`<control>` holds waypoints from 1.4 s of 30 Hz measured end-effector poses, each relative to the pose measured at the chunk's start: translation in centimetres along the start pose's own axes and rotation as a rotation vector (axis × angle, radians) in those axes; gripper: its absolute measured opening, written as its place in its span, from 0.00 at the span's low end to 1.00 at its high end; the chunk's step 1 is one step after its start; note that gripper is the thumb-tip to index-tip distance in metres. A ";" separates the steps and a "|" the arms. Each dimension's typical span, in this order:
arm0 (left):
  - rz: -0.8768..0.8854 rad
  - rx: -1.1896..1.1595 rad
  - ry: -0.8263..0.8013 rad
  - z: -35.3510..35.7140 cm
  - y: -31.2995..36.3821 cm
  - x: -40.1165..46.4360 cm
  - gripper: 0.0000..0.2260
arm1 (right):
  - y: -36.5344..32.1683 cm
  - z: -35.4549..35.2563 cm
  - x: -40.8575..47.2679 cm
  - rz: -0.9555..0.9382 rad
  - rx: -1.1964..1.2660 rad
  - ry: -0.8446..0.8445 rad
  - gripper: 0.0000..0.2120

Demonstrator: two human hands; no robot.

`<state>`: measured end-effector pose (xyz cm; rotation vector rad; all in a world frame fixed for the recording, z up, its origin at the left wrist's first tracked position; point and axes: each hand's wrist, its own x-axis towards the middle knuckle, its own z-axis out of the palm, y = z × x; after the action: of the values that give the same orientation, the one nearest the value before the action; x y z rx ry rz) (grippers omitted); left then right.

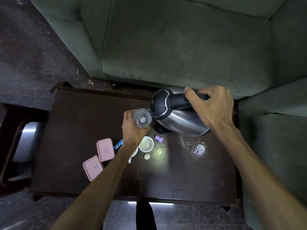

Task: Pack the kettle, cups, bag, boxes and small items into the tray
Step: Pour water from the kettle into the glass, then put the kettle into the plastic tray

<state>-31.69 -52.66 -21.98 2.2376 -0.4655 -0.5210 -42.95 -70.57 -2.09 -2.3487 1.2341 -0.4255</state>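
Right grip: our right hand [214, 110] is wrapped around the black handle of the kettle [176, 117], thumb on top, holding it tilted with the lid end toward the left.
Left grip: our left hand [132, 128] is closed around a clear glass [142, 117], its mouth facing up at us, the rim just beside the kettle's lid.
Kettle: steel body, black lid and handle, held above the far right part of the worktop [74, 130] — a dark round base [160, 129] shows under it.
Near the left hand: a white cup [146, 144] sits just below the wrist, with a second white piece partly hidden by the forearm; we cannot tell what it is.
Small items: a purple piece [159, 138] lies just right of the cup, and a small cream-coloured cap [146, 156] lies below it.
Boxes: two pink lidded boxes [105, 149] [93, 168] lie on the left side, touching at a corner, each with a small label.
Blue item: a blue-edged packet [118, 144] pokes out between the upper box and our left wrist.
Right side: another clear glass [198, 149] rests on the worktop under our right forearm.
Surroundings: a green sofa [166, 47] stands beyond the worktop — the floor is dark.
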 end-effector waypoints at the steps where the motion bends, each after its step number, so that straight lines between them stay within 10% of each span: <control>1: 0.002 0.006 -0.009 0.1 0.0 0.1 0.32 | 0.0 -0.3 -0.1 0.003 0.014 0.001 0.32; 8: 0.057 0.033 -0.033 -1.7 1.0 -0.7 0.43 | -1.6 -1.8 -1.0 0.015 0.105 0.018 0.30; 16: -0.148 -0.647 0.152 -9.2 5.5 -3.8 0.10 | -6.3 -0.7 -2.7 0.077 0.238 0.034 0.32; 20: -0.219 -0.865 0.191 -13.9 6.1 -3.6 0.09 | -10.1 1.9 -4.0 0.129 0.369 0.025 0.29; 42: -0.251 -0.831 0.853 -54.5 -15.1 4.3 0.19 | -50.9 29.3 -11.5 -0.151 0.997 -0.412 0.31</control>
<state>1.79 -12.03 -0.88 1.4948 0.4194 0.1485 -0.43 -28.49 -1.21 -1.5390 0.4599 -0.4356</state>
